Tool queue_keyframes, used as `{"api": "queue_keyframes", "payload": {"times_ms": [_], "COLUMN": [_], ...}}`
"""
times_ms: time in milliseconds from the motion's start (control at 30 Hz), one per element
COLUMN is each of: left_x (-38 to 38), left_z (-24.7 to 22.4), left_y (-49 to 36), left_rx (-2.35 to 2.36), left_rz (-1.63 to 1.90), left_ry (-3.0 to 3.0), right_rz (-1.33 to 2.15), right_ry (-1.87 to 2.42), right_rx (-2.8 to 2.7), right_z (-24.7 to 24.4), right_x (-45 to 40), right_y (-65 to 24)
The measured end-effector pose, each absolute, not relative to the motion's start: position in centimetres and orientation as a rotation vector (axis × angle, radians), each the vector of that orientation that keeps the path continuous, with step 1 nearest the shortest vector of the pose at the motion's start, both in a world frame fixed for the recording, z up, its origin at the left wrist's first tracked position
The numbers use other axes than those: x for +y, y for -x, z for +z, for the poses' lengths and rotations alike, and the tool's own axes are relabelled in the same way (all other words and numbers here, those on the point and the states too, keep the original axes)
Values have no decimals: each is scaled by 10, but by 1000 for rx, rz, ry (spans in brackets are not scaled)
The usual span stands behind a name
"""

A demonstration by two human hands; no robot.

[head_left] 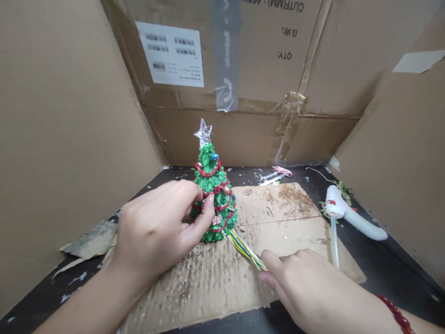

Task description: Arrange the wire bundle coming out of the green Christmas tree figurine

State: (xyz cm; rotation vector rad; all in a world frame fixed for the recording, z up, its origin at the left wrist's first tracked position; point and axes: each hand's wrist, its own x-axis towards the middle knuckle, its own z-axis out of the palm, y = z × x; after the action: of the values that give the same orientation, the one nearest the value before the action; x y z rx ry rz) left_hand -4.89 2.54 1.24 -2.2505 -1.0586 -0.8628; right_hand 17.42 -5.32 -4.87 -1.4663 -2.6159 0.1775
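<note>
A small handmade Christmas tree (216, 199) stands on a corrugated cardboard sheet (274, 204), green with red garland, coloured baubles and a clear plastic star (203, 133) on top. My left hand (158, 227) grips the tree's left side between thumb and fingertips. A bundle of yellow, green and blue wires (245, 248) runs from the tree's lower right. Its far end passes between the thumb and fingers of my right hand (302, 285), which pinches it low over the cardboard.
A white hot glue gun (347, 211) with a clear glue stick (334, 243) lies right of the sheet. Behind it are red-and-white twine (282, 171) and white strips (271, 179). Cardboard walls surround the dark tabletop (378, 269). A red beaded bracelet (396, 314) circles my right wrist.
</note>
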Motion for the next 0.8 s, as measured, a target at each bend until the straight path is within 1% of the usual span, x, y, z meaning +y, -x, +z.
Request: {"api": "queue_keyframes", "payload": {"times_ms": [67,200,333,400,500,600,800], "left_x": [23,31,46,48,45,41,40], "left_z": [14,8,-4,-7,-3,2,3], "left_y": [45,39,38,37,33,31,31], "left_rx": [-1202,-1650,-2104,-2201,-2189,-2194,-2140], "left_rz": [-1040,-1471,-1623,-1700,-1655,-1575,-1613], "left_ry": [2233,2312,2427,2505,2640,2614,2684], "right_rz": [205,208,189,190,210,206,181], "right_ry": [1483,1503,1498,1500,1500,1502,1468], "right_rx": [-2605,-2613,-2636,-2630,-2610,-2630,-2625], "right_z": [-49,-49,-47,-48,-48,-48,-48], "right_x": [-54,-54,-55,-55,-54,-53,-54], "right_y": [-174,-174,-173,-174,-174,-174,-173]}}
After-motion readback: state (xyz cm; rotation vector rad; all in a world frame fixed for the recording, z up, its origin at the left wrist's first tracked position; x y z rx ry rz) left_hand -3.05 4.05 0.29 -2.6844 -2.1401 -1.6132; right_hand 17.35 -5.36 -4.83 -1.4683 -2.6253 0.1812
